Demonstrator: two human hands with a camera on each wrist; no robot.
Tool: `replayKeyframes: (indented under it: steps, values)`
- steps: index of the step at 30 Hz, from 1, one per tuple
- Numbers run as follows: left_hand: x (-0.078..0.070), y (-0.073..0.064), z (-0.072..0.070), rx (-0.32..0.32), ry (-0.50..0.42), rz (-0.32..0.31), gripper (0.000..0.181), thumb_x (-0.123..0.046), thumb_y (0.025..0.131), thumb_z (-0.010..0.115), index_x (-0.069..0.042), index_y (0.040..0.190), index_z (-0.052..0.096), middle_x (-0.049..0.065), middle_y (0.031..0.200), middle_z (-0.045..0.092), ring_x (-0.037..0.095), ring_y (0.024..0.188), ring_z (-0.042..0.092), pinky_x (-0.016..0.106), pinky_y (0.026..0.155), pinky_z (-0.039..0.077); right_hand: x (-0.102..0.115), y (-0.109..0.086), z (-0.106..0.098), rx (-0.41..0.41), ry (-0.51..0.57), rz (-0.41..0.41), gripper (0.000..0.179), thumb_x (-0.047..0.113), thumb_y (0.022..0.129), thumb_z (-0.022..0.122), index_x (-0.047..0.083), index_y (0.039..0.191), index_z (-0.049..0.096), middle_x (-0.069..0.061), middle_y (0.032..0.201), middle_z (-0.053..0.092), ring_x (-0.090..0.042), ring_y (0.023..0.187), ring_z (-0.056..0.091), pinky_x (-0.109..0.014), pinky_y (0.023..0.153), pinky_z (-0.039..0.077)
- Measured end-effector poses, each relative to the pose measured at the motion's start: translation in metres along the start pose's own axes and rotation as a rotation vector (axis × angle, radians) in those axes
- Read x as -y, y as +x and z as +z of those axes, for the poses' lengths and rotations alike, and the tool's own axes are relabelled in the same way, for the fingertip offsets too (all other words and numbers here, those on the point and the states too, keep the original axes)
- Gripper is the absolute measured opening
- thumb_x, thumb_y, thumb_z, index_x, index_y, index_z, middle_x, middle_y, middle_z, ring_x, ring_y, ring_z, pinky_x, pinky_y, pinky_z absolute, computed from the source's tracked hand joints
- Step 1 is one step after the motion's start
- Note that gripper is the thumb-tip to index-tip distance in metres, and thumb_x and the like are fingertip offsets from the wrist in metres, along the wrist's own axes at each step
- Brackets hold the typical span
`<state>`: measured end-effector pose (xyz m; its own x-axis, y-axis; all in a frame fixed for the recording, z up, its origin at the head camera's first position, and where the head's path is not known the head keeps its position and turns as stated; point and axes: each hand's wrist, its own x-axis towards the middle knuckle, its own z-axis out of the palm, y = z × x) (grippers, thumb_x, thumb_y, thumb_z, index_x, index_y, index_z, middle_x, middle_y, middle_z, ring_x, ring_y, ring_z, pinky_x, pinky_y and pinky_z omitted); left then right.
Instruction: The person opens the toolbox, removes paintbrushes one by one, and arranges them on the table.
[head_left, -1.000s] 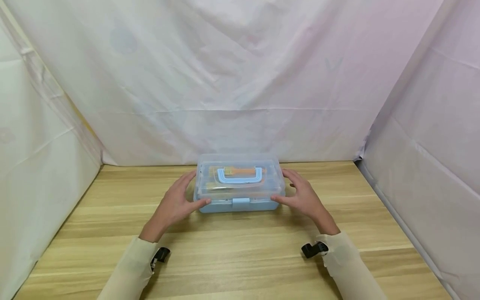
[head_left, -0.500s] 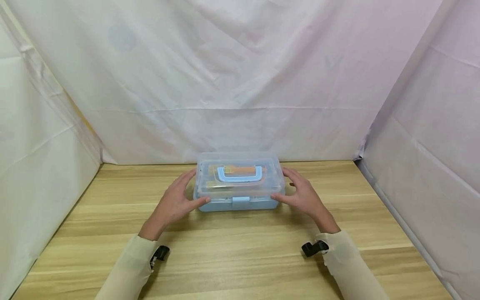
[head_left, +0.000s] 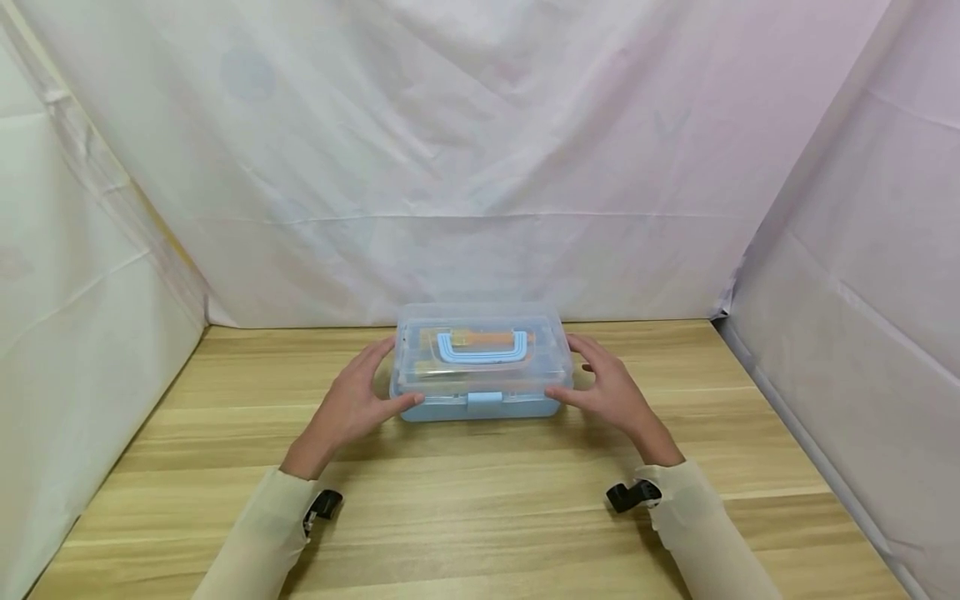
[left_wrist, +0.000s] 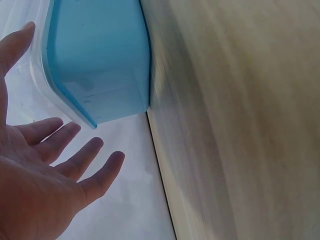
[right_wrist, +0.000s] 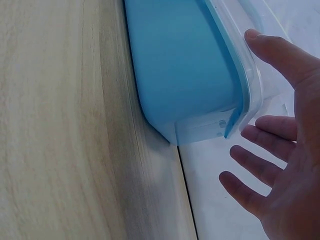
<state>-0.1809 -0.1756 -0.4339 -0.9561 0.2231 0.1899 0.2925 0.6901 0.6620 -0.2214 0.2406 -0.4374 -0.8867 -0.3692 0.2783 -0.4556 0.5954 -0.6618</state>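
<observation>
Two open-fingered hands flank a lidded blue box, its latch facing the person.
The box (head_left: pixel 480 379) sits flat on the table (head_left: pixel 480 508), its long axis running left to right, parallel to the curtain (head_left: pixel 480 167) behind it; its handle (head_left: pixel 482 357) lies with the grip bar toward the latch (head_left: pixel 484 402). Beside the box's left end, the left hand (head_left: pixel 354 400) has loosely spread fingers, thumb by the front lid corner; the right hand (head_left: pixel 609 396) mirrors it beside the right end. Neither hand is clenched or wrapped round the box; whether the thumbs touch it, I cannot tell. Compared with half a second ago, box and hands keep the same arrangement; only the whole view has shifted slightly.
</observation>
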Motion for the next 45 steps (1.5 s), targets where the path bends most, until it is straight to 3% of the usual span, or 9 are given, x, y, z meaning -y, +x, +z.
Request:
replayKeyframes:
  steps: [13, 19, 24, 27, 30, 33, 40, 45]
  values:
    - [0.001, 0.001, 0.002, -0.001, 0.001, -0.002, 0.103, -0.048, 0.093, 0.089, -0.01, 0.172, 0.035, 0.018, 0.172, 0.04, 0.047, 0.157, 0.036, 0.075, 0.118, 0.036, 0.009, -0.002, -0.004, -0.038, -0.023, -0.021, 0.089, 0.033, 0.09, 0.094, 0.01, 0.163, 0.051, -0.016, 0.164, 0.051, -0.041, 0.147, 0.05, -0.068, 0.108, 0.051]
    - [0.002, 0.001, 0.003, -0.006, 0.002, 0.007, 0.103, -0.05, 0.093, 0.089, -0.011, 0.172, 0.035, 0.018, 0.172, 0.041, 0.046, 0.157, 0.038, 0.075, 0.118, 0.036, 0.027, -0.003, -0.007, -0.185, -0.043, -0.152, 0.082, 0.023, 0.086, 0.096, 0.005, 0.156, 0.057, -0.016, 0.158, 0.056, -0.039, 0.141, 0.056, -0.064, 0.103, 0.054]
    - [0.003, 0.001, 0.005, -0.01, 0.002, 0.021, 0.102, -0.05, 0.092, 0.089, -0.011, 0.171, 0.037, 0.017, 0.17, 0.044, 0.046, 0.155, 0.04, 0.075, 0.116, 0.038, 0.044, -0.005, -0.006, -0.313, -0.066, -0.287, 0.064, 0.017, 0.083, 0.096, 0.003, 0.141, 0.07, -0.012, 0.143, 0.068, -0.032, 0.129, 0.064, -0.047, 0.094, 0.058]
    - [0.003, 0.001, 0.005, -0.009, 0.001, 0.021, 0.102, -0.049, 0.092, 0.089, -0.011, 0.171, 0.037, 0.018, 0.17, 0.044, 0.046, 0.155, 0.041, 0.075, 0.116, 0.039, 0.056, -0.008, -0.004, -0.331, -0.028, -0.338, 0.049, 0.009, 0.087, 0.091, 0.002, 0.133, 0.074, -0.01, 0.129, 0.074, -0.029, 0.117, 0.068, -0.035, 0.088, 0.058]
    - [0.002, 0.001, 0.005, -0.01, 0.001, 0.017, 0.102, -0.048, 0.092, 0.09, -0.01, 0.171, 0.037, 0.018, 0.17, 0.044, 0.046, 0.155, 0.041, 0.074, 0.116, 0.039, 0.07, -0.012, -0.001, -0.28, 0.063, -0.317, 0.036, 0.001, 0.095, 0.082, 0.004, 0.131, 0.076, -0.006, 0.117, 0.079, -0.025, 0.105, 0.07, -0.028, 0.083, 0.059]
    - [0.002, 0.001, 0.005, -0.009, 0.002, 0.017, 0.102, -0.049, 0.092, 0.09, -0.01, 0.171, 0.037, 0.018, 0.17, 0.044, 0.046, 0.155, 0.041, 0.074, 0.116, 0.039, 0.082, -0.017, 0.005, -0.193, 0.145, -0.23, 0.028, 0.001, 0.104, 0.074, 0.002, 0.131, 0.077, -0.005, 0.112, 0.08, -0.019, 0.098, 0.072, -0.029, 0.079, 0.061]
    - [0.003, 0.001, 0.004, -0.011, 0.016, 0.025, 0.103, -0.052, 0.092, 0.088, -0.011, 0.171, 0.037, 0.018, 0.17, 0.044, 0.046, 0.154, 0.042, 0.074, 0.116, 0.04, 0.092, -0.022, 0.02, 0.008, 0.161, -0.072, 0.022, 0.015, 0.108, 0.073, 0.004, 0.125, 0.082, 0.0, 0.11, 0.082, -0.014, 0.085, 0.073, -0.032, 0.074, 0.062]
    - [0.003, 0.002, 0.004, -0.011, 0.017, 0.026, 0.103, -0.053, 0.092, 0.088, -0.011, 0.171, 0.037, 0.018, 0.17, 0.044, 0.046, 0.155, 0.041, 0.074, 0.116, 0.039, 0.086, -0.021, 0.028, 0.226, 0.124, -0.026, 0.027, 0.018, 0.11, 0.069, 0.001, 0.127, 0.081, -0.009, 0.117, 0.082, -0.012, 0.092, 0.072, -0.03, 0.08, 0.06]
